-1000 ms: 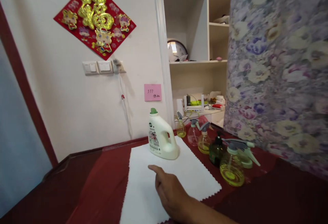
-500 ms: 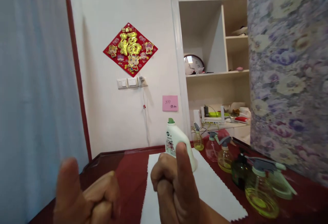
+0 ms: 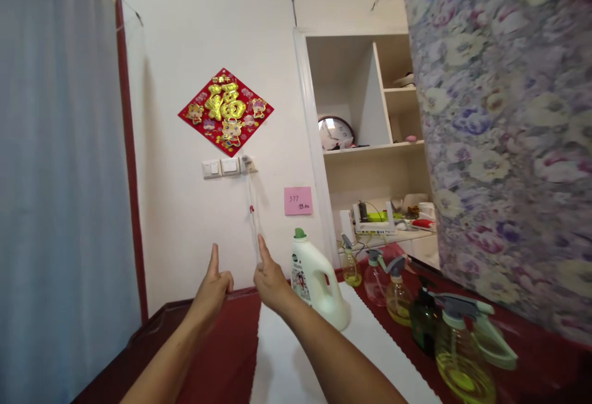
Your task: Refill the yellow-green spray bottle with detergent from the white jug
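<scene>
My left hand (image 3: 215, 287) is raised over the table with one digit pointing up and the other fingers curled in. Nothing shows in it. My right hand (image 3: 271, 284) is held up the same way, one digit upright and the rest folded, also without an object. Just right of my right hand stands a pale green jug-shaped bottle (image 3: 312, 268) with a green cap and a side handle. It is upright on a white cloth (image 3: 296, 354), and neither hand grips it. A gap separates the two hands.
Several spray bottles, one of them a clear bottle with yellow liquid (image 3: 462, 361), and a dark pump bottle (image 3: 424, 317) line the right side of the red tabletop (image 3: 226, 330). A floral curtain (image 3: 499, 145) hangs on the right, a blue curtain (image 3: 60, 176) on the left.
Both hands have moved away from the camera, and my forearms now show. My right hand no longer covers the bottle. The view has tilted and shifted slightly.
</scene>
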Motion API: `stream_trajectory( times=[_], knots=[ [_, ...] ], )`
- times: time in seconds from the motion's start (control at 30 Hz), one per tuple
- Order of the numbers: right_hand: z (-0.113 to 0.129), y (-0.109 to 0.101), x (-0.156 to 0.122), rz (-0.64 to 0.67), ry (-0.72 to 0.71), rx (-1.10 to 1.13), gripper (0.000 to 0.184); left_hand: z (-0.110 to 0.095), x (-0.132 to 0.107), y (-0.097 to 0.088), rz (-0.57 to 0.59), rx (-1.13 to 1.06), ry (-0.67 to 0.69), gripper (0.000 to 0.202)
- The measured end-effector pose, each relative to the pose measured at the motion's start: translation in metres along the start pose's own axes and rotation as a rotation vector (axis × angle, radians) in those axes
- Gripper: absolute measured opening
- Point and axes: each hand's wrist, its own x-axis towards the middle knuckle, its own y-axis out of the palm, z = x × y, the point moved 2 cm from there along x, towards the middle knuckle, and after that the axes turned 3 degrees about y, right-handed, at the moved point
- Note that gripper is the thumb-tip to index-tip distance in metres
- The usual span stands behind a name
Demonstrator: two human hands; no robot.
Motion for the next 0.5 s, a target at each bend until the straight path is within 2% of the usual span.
stream_trajectory(
  times=[0.1, 0.3, 0.4, 0.5],
  knots=[
    [-0.008, 0.002, -0.001, 0.023, 0.034, -0.018, 0.046, 0.011, 0.0, 0.0, 0.039, -0.024, -0.011, 0.105],
    [-0.01, -0.001, -0.003, 0.017, 0.094, -0.006, 0.045, 0.012, -0.005, -0.008, 0.023, -0.006, -0.054, 0.109],
    [-0.012, -0.001, -0.01, 0.007, 0.117, 0.004, 0.059, 0.01, -0.013, -0.01, -0.021, -0.01, -0.055, 0.106],
    [-0.012, -0.003, -0.034, 0.014, 0.124, 0.018, 0.08, 0.012, -0.027, -0.009, -0.032, -0.011, -0.06, 0.102]
  ],
)
